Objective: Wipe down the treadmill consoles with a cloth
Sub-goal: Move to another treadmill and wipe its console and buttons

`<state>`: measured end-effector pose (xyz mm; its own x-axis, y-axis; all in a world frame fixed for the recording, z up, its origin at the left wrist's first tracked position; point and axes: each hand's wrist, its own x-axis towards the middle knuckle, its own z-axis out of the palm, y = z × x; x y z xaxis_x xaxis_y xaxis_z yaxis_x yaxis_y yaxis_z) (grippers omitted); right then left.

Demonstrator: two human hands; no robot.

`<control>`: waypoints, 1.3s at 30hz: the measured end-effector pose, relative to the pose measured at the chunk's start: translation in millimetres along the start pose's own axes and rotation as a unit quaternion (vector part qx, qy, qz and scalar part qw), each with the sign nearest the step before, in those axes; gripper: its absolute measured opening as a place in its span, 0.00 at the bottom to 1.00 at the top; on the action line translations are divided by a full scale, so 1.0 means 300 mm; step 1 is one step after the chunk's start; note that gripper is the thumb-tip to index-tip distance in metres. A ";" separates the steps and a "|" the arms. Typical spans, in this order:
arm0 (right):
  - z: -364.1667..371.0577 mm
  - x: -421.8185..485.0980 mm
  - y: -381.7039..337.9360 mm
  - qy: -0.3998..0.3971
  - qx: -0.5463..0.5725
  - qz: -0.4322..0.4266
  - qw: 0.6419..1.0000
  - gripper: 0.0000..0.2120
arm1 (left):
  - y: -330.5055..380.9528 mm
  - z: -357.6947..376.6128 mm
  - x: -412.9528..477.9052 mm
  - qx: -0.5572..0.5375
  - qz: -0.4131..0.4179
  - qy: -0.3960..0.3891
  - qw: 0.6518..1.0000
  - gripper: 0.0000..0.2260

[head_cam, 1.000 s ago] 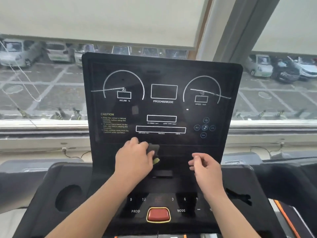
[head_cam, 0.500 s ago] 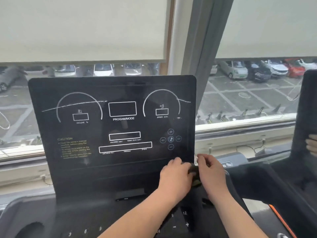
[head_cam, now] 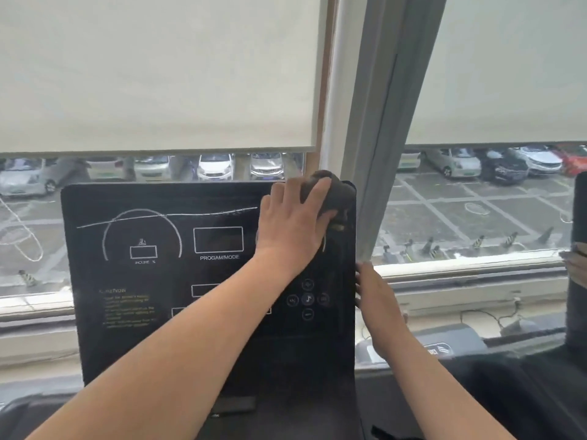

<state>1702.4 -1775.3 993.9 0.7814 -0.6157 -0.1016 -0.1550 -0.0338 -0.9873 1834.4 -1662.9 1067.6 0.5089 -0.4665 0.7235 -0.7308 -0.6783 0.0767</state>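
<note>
The black treadmill console stands upright in front of me, with white dial outlines and the words PROGAM/MODE. My left hand reaches to its top right corner and holds a bunched dark cloth against the panel; the cloth bulges out between my fingers. My right hand is lower down and grips the console's right edge beside the round button cluster. My left forearm hides part of the lower displays.
A grey window post rises just right of the console. White blinds hang above, and parked cars show through the window. A second black console stands at the far right with another person's hand on it.
My left hand has carried the cloth from the console's lower right area up to its top right corner. My right hand has let go of the cloth and taken hold of the console's right edge.
</note>
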 end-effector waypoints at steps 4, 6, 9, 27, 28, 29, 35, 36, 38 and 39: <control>-0.029 0.016 0.008 0.002 0.068 0.044 0.997 0.31 | 0.055 0.089 -0.116 0.006 0.030 -0.014 0.999 0.25; -0.062 0.018 0.007 -0.006 0.115 0.079 0.990 0.35 | 0.089 0.128 -0.210 0.000 0.055 -0.018 0.998 0.25; -0.086 0.015 0.010 -0.012 0.151 0.114 0.982 0.37 | 0.112 0.167 -0.347 -0.019 0.112 -0.037 0.993 0.22; 0.318 -0.246 -0.076 -0.128 -0.098 -0.116 0.980 0.12 | -0.545 -0.204 -0.455 0.034 -0.155 -0.018 0.987 0.24; 0.344 -0.264 -0.065 -0.140 -0.087 -0.100 0.981 0.12 | -0.583 -0.218 -0.510 0.031 -0.193 -0.013 0.981 0.25; 0.366 -0.282 -0.054 -0.149 -0.078 -0.084 0.982 0.12 | -0.615 -0.229 -0.569 0.024 -0.233 -0.011 0.972 0.25; 0.418 -0.358 0.014 -0.169 -0.074 -0.021 0.983 0.13 | -0.625 -0.230 -0.788 -0.054 -0.386 -0.012 0.921 0.27; 0.417 -0.366 0.021 -0.169 -0.074 -0.017 0.983 0.13 | -0.604 -0.222 -0.791 -0.050 -0.383 -0.014 0.922 0.26; 0.410 -0.380 0.038 -0.159 -0.068 -0.007 0.985 0.13 | -0.551 -0.204 -0.789 -0.036 -0.362 -0.024 0.931 0.25; 0.402 -0.386 0.048 -0.148 -0.063 -0.001 0.987 0.13 | -0.522 -0.194 -0.788 -0.034 -0.351 -0.029 0.935 0.25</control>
<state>1682.5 -1609.6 976.8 0.9215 -0.3589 -0.1488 -0.2120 -0.1436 -0.9667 1802.0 -1413.5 924.6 0.8971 0.0484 0.4391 -0.2334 -0.7919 0.5643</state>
